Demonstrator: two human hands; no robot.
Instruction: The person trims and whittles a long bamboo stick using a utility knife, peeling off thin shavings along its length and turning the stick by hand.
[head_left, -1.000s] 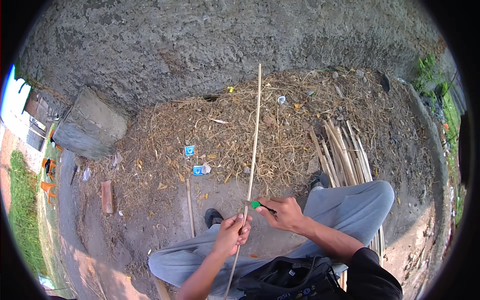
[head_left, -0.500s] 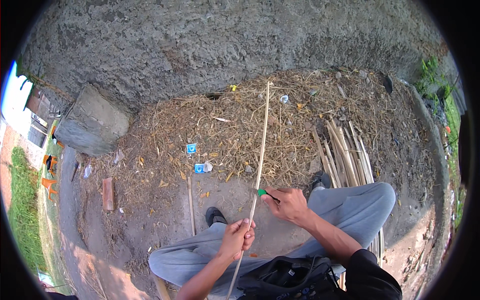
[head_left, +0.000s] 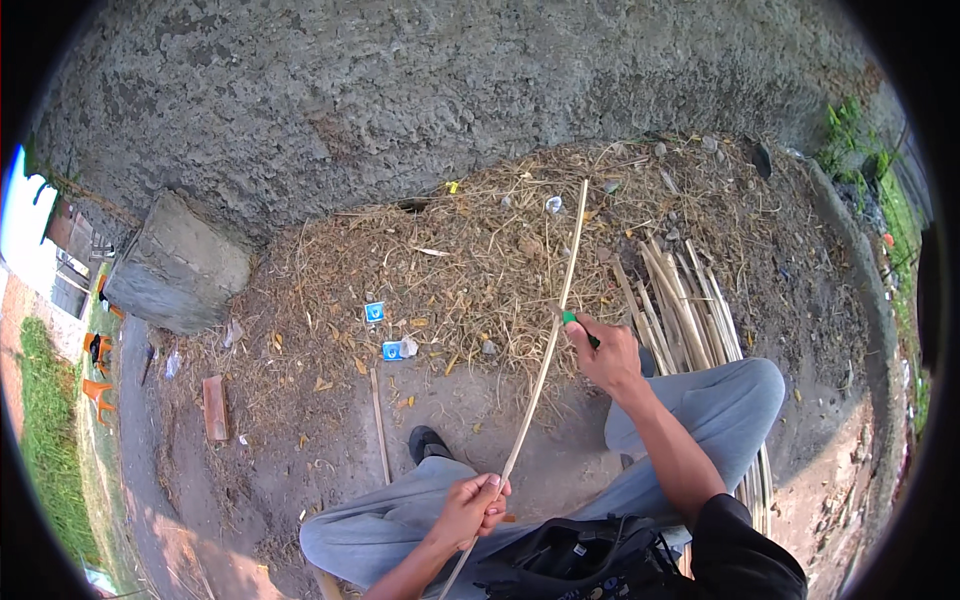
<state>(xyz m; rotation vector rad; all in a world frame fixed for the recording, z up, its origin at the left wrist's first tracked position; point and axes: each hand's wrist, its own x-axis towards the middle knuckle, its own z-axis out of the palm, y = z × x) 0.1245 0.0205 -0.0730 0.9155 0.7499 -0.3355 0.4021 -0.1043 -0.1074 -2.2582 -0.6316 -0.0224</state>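
A long, thin, pale strip of wood, perhaps bamboo, slants from my lap up to the right over the ground. My left hand is closed around its lower part, above my lap. In my right hand is a small knife with a green and black handle, gripped by the fingers. Its blade lies against the strip well above my left hand; most of the blade is too small to make out.
Several split sticks lie in a bundle beside my right knee. Shavings cover the ground before a rough wall. A concrete block, a brick and blue packets are to the left.
My right hand and the knife have moved up and right along the strip, away from my left hand. The strip's far end has swung right, and my left hand sits slightly lower.
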